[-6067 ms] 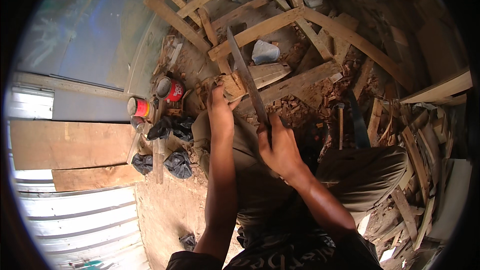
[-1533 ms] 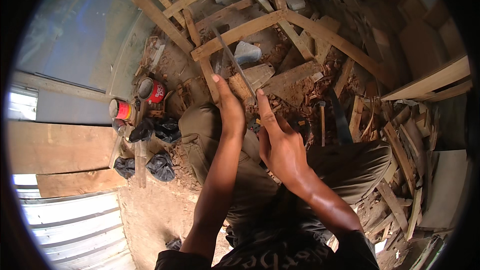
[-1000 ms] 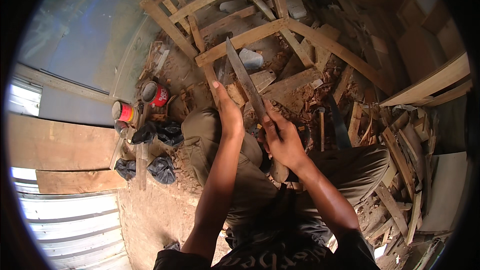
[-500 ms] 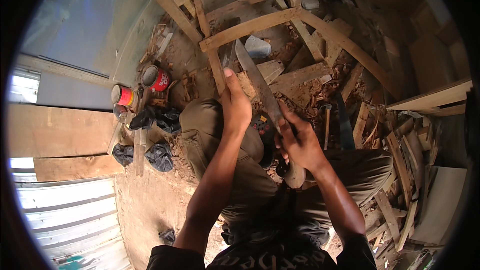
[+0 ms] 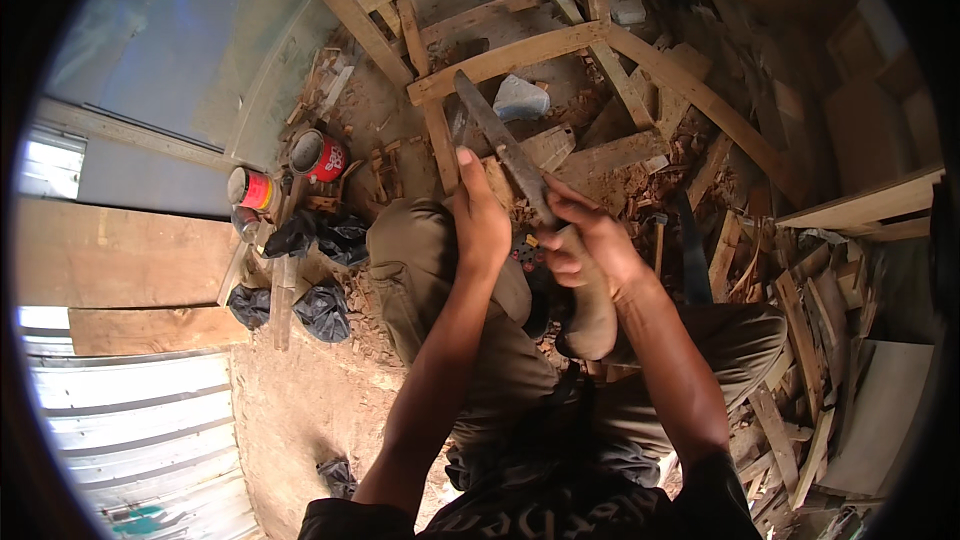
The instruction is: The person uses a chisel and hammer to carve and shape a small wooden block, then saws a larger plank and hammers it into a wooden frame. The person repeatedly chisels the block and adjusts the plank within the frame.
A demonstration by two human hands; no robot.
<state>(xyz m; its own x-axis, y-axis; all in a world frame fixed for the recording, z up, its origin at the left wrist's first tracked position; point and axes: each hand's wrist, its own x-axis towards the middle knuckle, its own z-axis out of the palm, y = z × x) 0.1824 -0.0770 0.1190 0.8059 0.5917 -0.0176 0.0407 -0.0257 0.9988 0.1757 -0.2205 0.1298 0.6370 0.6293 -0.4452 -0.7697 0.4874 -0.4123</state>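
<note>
A machete [image 5: 505,148] with a worn grey blade and a pale wooden handle is in my right hand [image 5: 592,245], fingers closed where handle and blade meet. Its tip points up and left, overlapping the cross rail of a wooden chair-like frame [image 5: 510,62]; whether they touch, I cannot tell. My left hand [image 5: 483,223] is closed beside the frame's near post [image 5: 440,140], thumb upward. Its other fingers are hidden, so what it holds does not show clearly. A light wood piece [image 5: 497,180] shows just behind it, below the blade.
Wood chips and a grey stone block [image 5: 521,98] lie under the frame. Left are a red can [image 5: 318,156], a smaller can [image 5: 250,190] and black plastic bags [image 5: 322,313]. A hammer [image 5: 659,240] and a dark flat blade [image 5: 692,255] lie right of my hands, near scrap wood [image 5: 800,340].
The machete has tilted further left and its handle has swung up, showing more of the butt. My right hand has turned with it; my left hand stays nearly in place.
</note>
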